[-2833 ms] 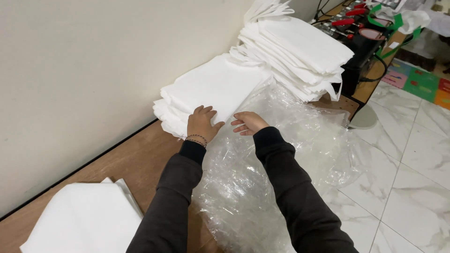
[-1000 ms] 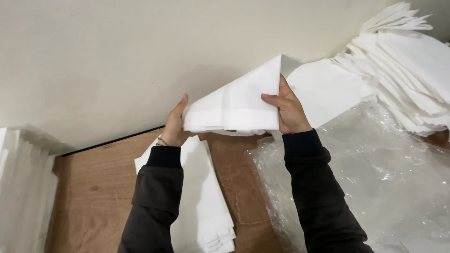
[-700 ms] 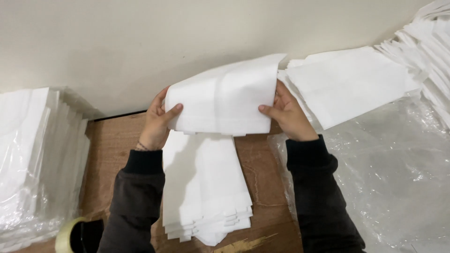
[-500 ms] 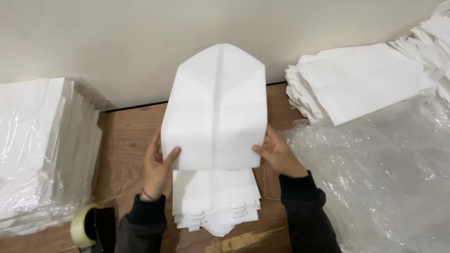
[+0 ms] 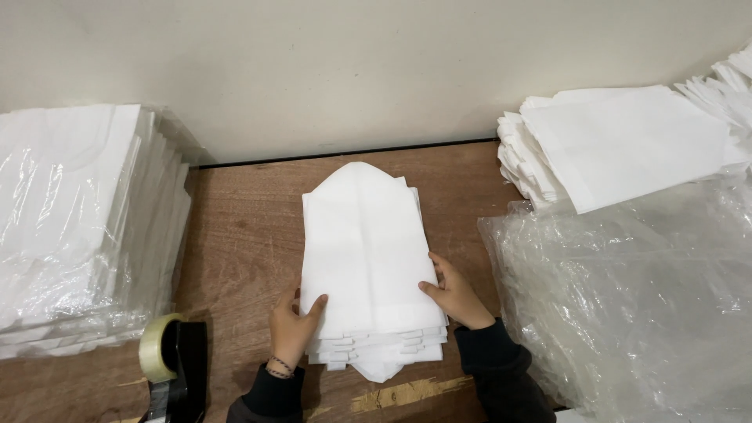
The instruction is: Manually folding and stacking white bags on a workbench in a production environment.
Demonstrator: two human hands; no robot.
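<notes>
The light is bright, soft and even, falling from above. The white stack (image 5: pixel 366 251) at the centre is nearly blown out: its layers show only as thin grey lines at the near edge. A soft, short shadow lies on the table (image 5: pixel 243 227) left of the stack, and a darker one beside the wrapped pile (image 5: pixel 78 227) further left. Glare streaks that pile's film, and the loose plastic (image 5: pixel 634 298) right of the stack glints in many small highlights. Focus is sharp throughout, with no motion blur. The wall's base line above the stack bows slightly, a mild wide-angle bend.
</notes>
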